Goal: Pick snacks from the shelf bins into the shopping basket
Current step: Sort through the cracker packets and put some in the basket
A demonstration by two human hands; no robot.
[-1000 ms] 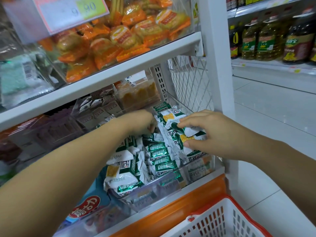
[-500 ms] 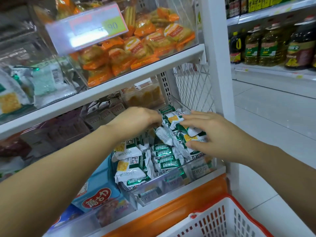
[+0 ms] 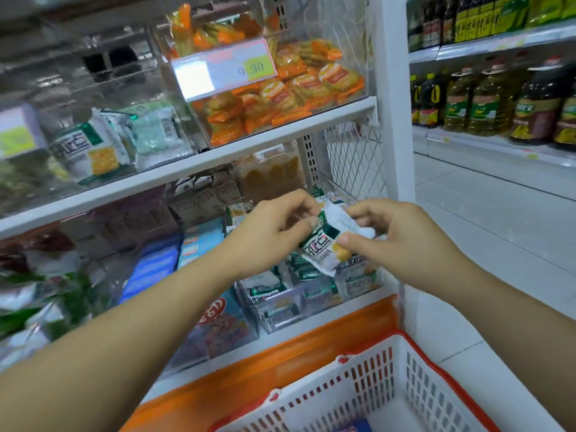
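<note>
White shopping basket (image 3: 389,378), red rim: one blue item (image 3: 353,427), cut off at the frame edge. 
Above the clear bin (image 3: 280,310) of heaped green-and-white packets: snack packet (image 3: 324,244), pinched between left hand (image 3: 271,232) and right hand (image 3: 396,238), fingers curled on it. 
Behind, upper bin (image 3: 358,88): orange packets. 
Shelf's left side blurred.

Basket (image 3: 414,397) partly beyond bottom edge.
</note>
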